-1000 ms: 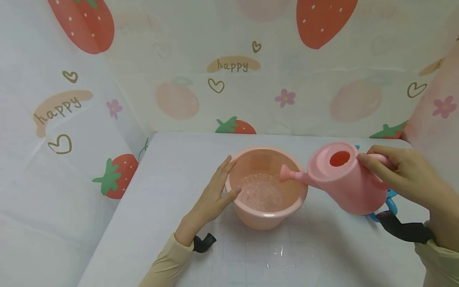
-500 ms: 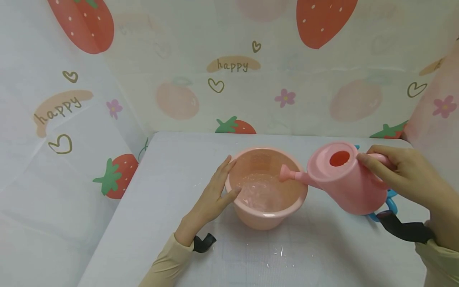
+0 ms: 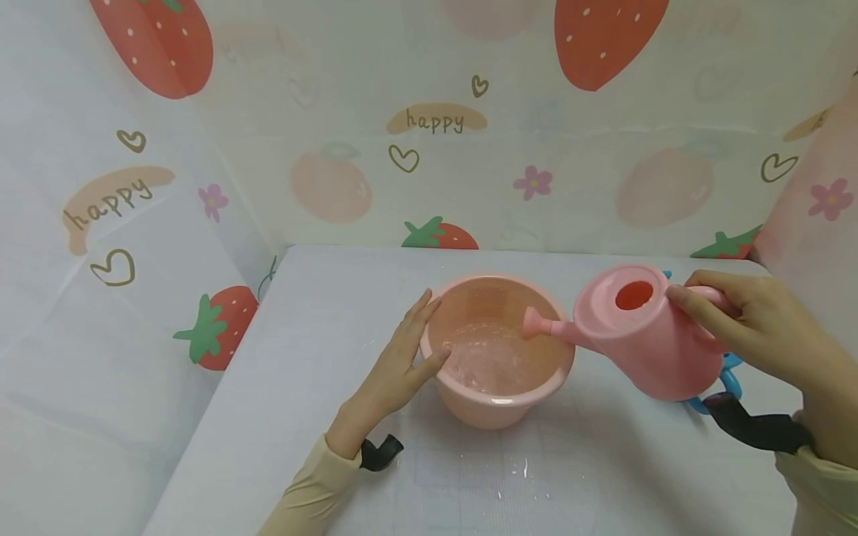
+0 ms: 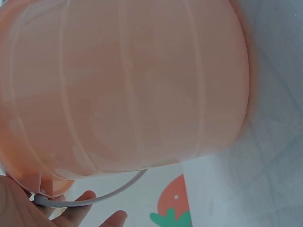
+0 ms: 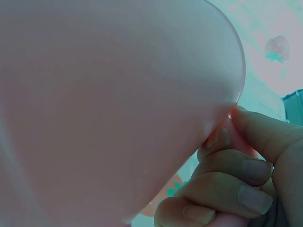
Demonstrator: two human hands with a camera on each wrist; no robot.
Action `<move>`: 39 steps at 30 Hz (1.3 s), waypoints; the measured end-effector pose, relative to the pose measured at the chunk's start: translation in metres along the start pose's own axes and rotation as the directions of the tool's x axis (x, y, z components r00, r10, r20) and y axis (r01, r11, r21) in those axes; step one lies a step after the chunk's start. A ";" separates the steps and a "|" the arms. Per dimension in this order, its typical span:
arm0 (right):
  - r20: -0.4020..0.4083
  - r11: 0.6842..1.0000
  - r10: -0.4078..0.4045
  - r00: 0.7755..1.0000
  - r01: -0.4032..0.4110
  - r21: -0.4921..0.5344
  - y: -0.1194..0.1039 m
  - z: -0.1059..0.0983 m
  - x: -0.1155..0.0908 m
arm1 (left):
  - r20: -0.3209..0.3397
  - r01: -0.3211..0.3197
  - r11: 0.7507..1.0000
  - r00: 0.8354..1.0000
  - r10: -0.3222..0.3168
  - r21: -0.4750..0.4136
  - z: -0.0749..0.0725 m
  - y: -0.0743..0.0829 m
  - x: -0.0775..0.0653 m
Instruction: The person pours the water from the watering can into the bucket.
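A pale pink bucket (image 3: 492, 413) stands on the white table with rippling water (image 3: 492, 361) inside. My left hand (image 3: 392, 365) rests on its left rim, fingers fairly straight and the thumb reaching over the edge. In the left wrist view, the bucket's ribbed wall (image 4: 128, 90) fills most of the picture, and its grey handle (image 4: 94, 201) passes by my fingers. On the right, my right hand (image 3: 757, 320) grips the handle of a pink watering can (image 3: 657, 350), fingers curled round it in the right wrist view. The can tilts left, its spout head (image 3: 534, 324) over the bucket's inside.
Partly hidden behind the watering can is a blue object (image 3: 732, 381) with curved parts. Water drops (image 3: 526, 468) lie on the table (image 3: 335, 298) in front of the bucket. Sheets printed with strawberries (image 3: 228, 327) hang at the back and sides.
The ripples on the water in the bucket have shifted. Both hands, the bucket and the tilted watering can stay in place.
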State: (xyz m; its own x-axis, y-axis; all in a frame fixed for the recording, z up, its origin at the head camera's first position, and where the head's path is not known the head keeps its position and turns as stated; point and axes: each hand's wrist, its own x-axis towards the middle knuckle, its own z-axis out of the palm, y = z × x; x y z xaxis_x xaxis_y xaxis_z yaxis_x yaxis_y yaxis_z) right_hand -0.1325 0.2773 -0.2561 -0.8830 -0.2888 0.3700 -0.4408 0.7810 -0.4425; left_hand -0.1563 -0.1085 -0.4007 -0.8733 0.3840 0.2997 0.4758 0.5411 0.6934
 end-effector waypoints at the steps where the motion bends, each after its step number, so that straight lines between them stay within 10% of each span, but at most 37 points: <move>1: 0.001 1.000 0.000 1.000 0.000 -0.001 0.000 0.000 0.000 | 0.000 0.000 1.000 1.000 0.000 0.001 0.000 0.000 0.000; 39: 0.004 1.000 -0.001 1.000 0.001 0.021 -0.002 -0.001 0.001 | -0.001 -0.008 1.000 1.000 0.008 0.000 0.001 -0.002 0.000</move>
State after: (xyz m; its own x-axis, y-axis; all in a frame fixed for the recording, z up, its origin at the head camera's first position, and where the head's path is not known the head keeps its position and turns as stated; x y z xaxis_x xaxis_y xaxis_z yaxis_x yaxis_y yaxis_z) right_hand -0.1325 0.2762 -0.2542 -0.8831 -0.2920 0.3673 -0.4451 0.7690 -0.4588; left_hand -0.1569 -0.1091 -0.4024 -0.8696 0.3878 0.3057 0.4829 0.5381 0.6909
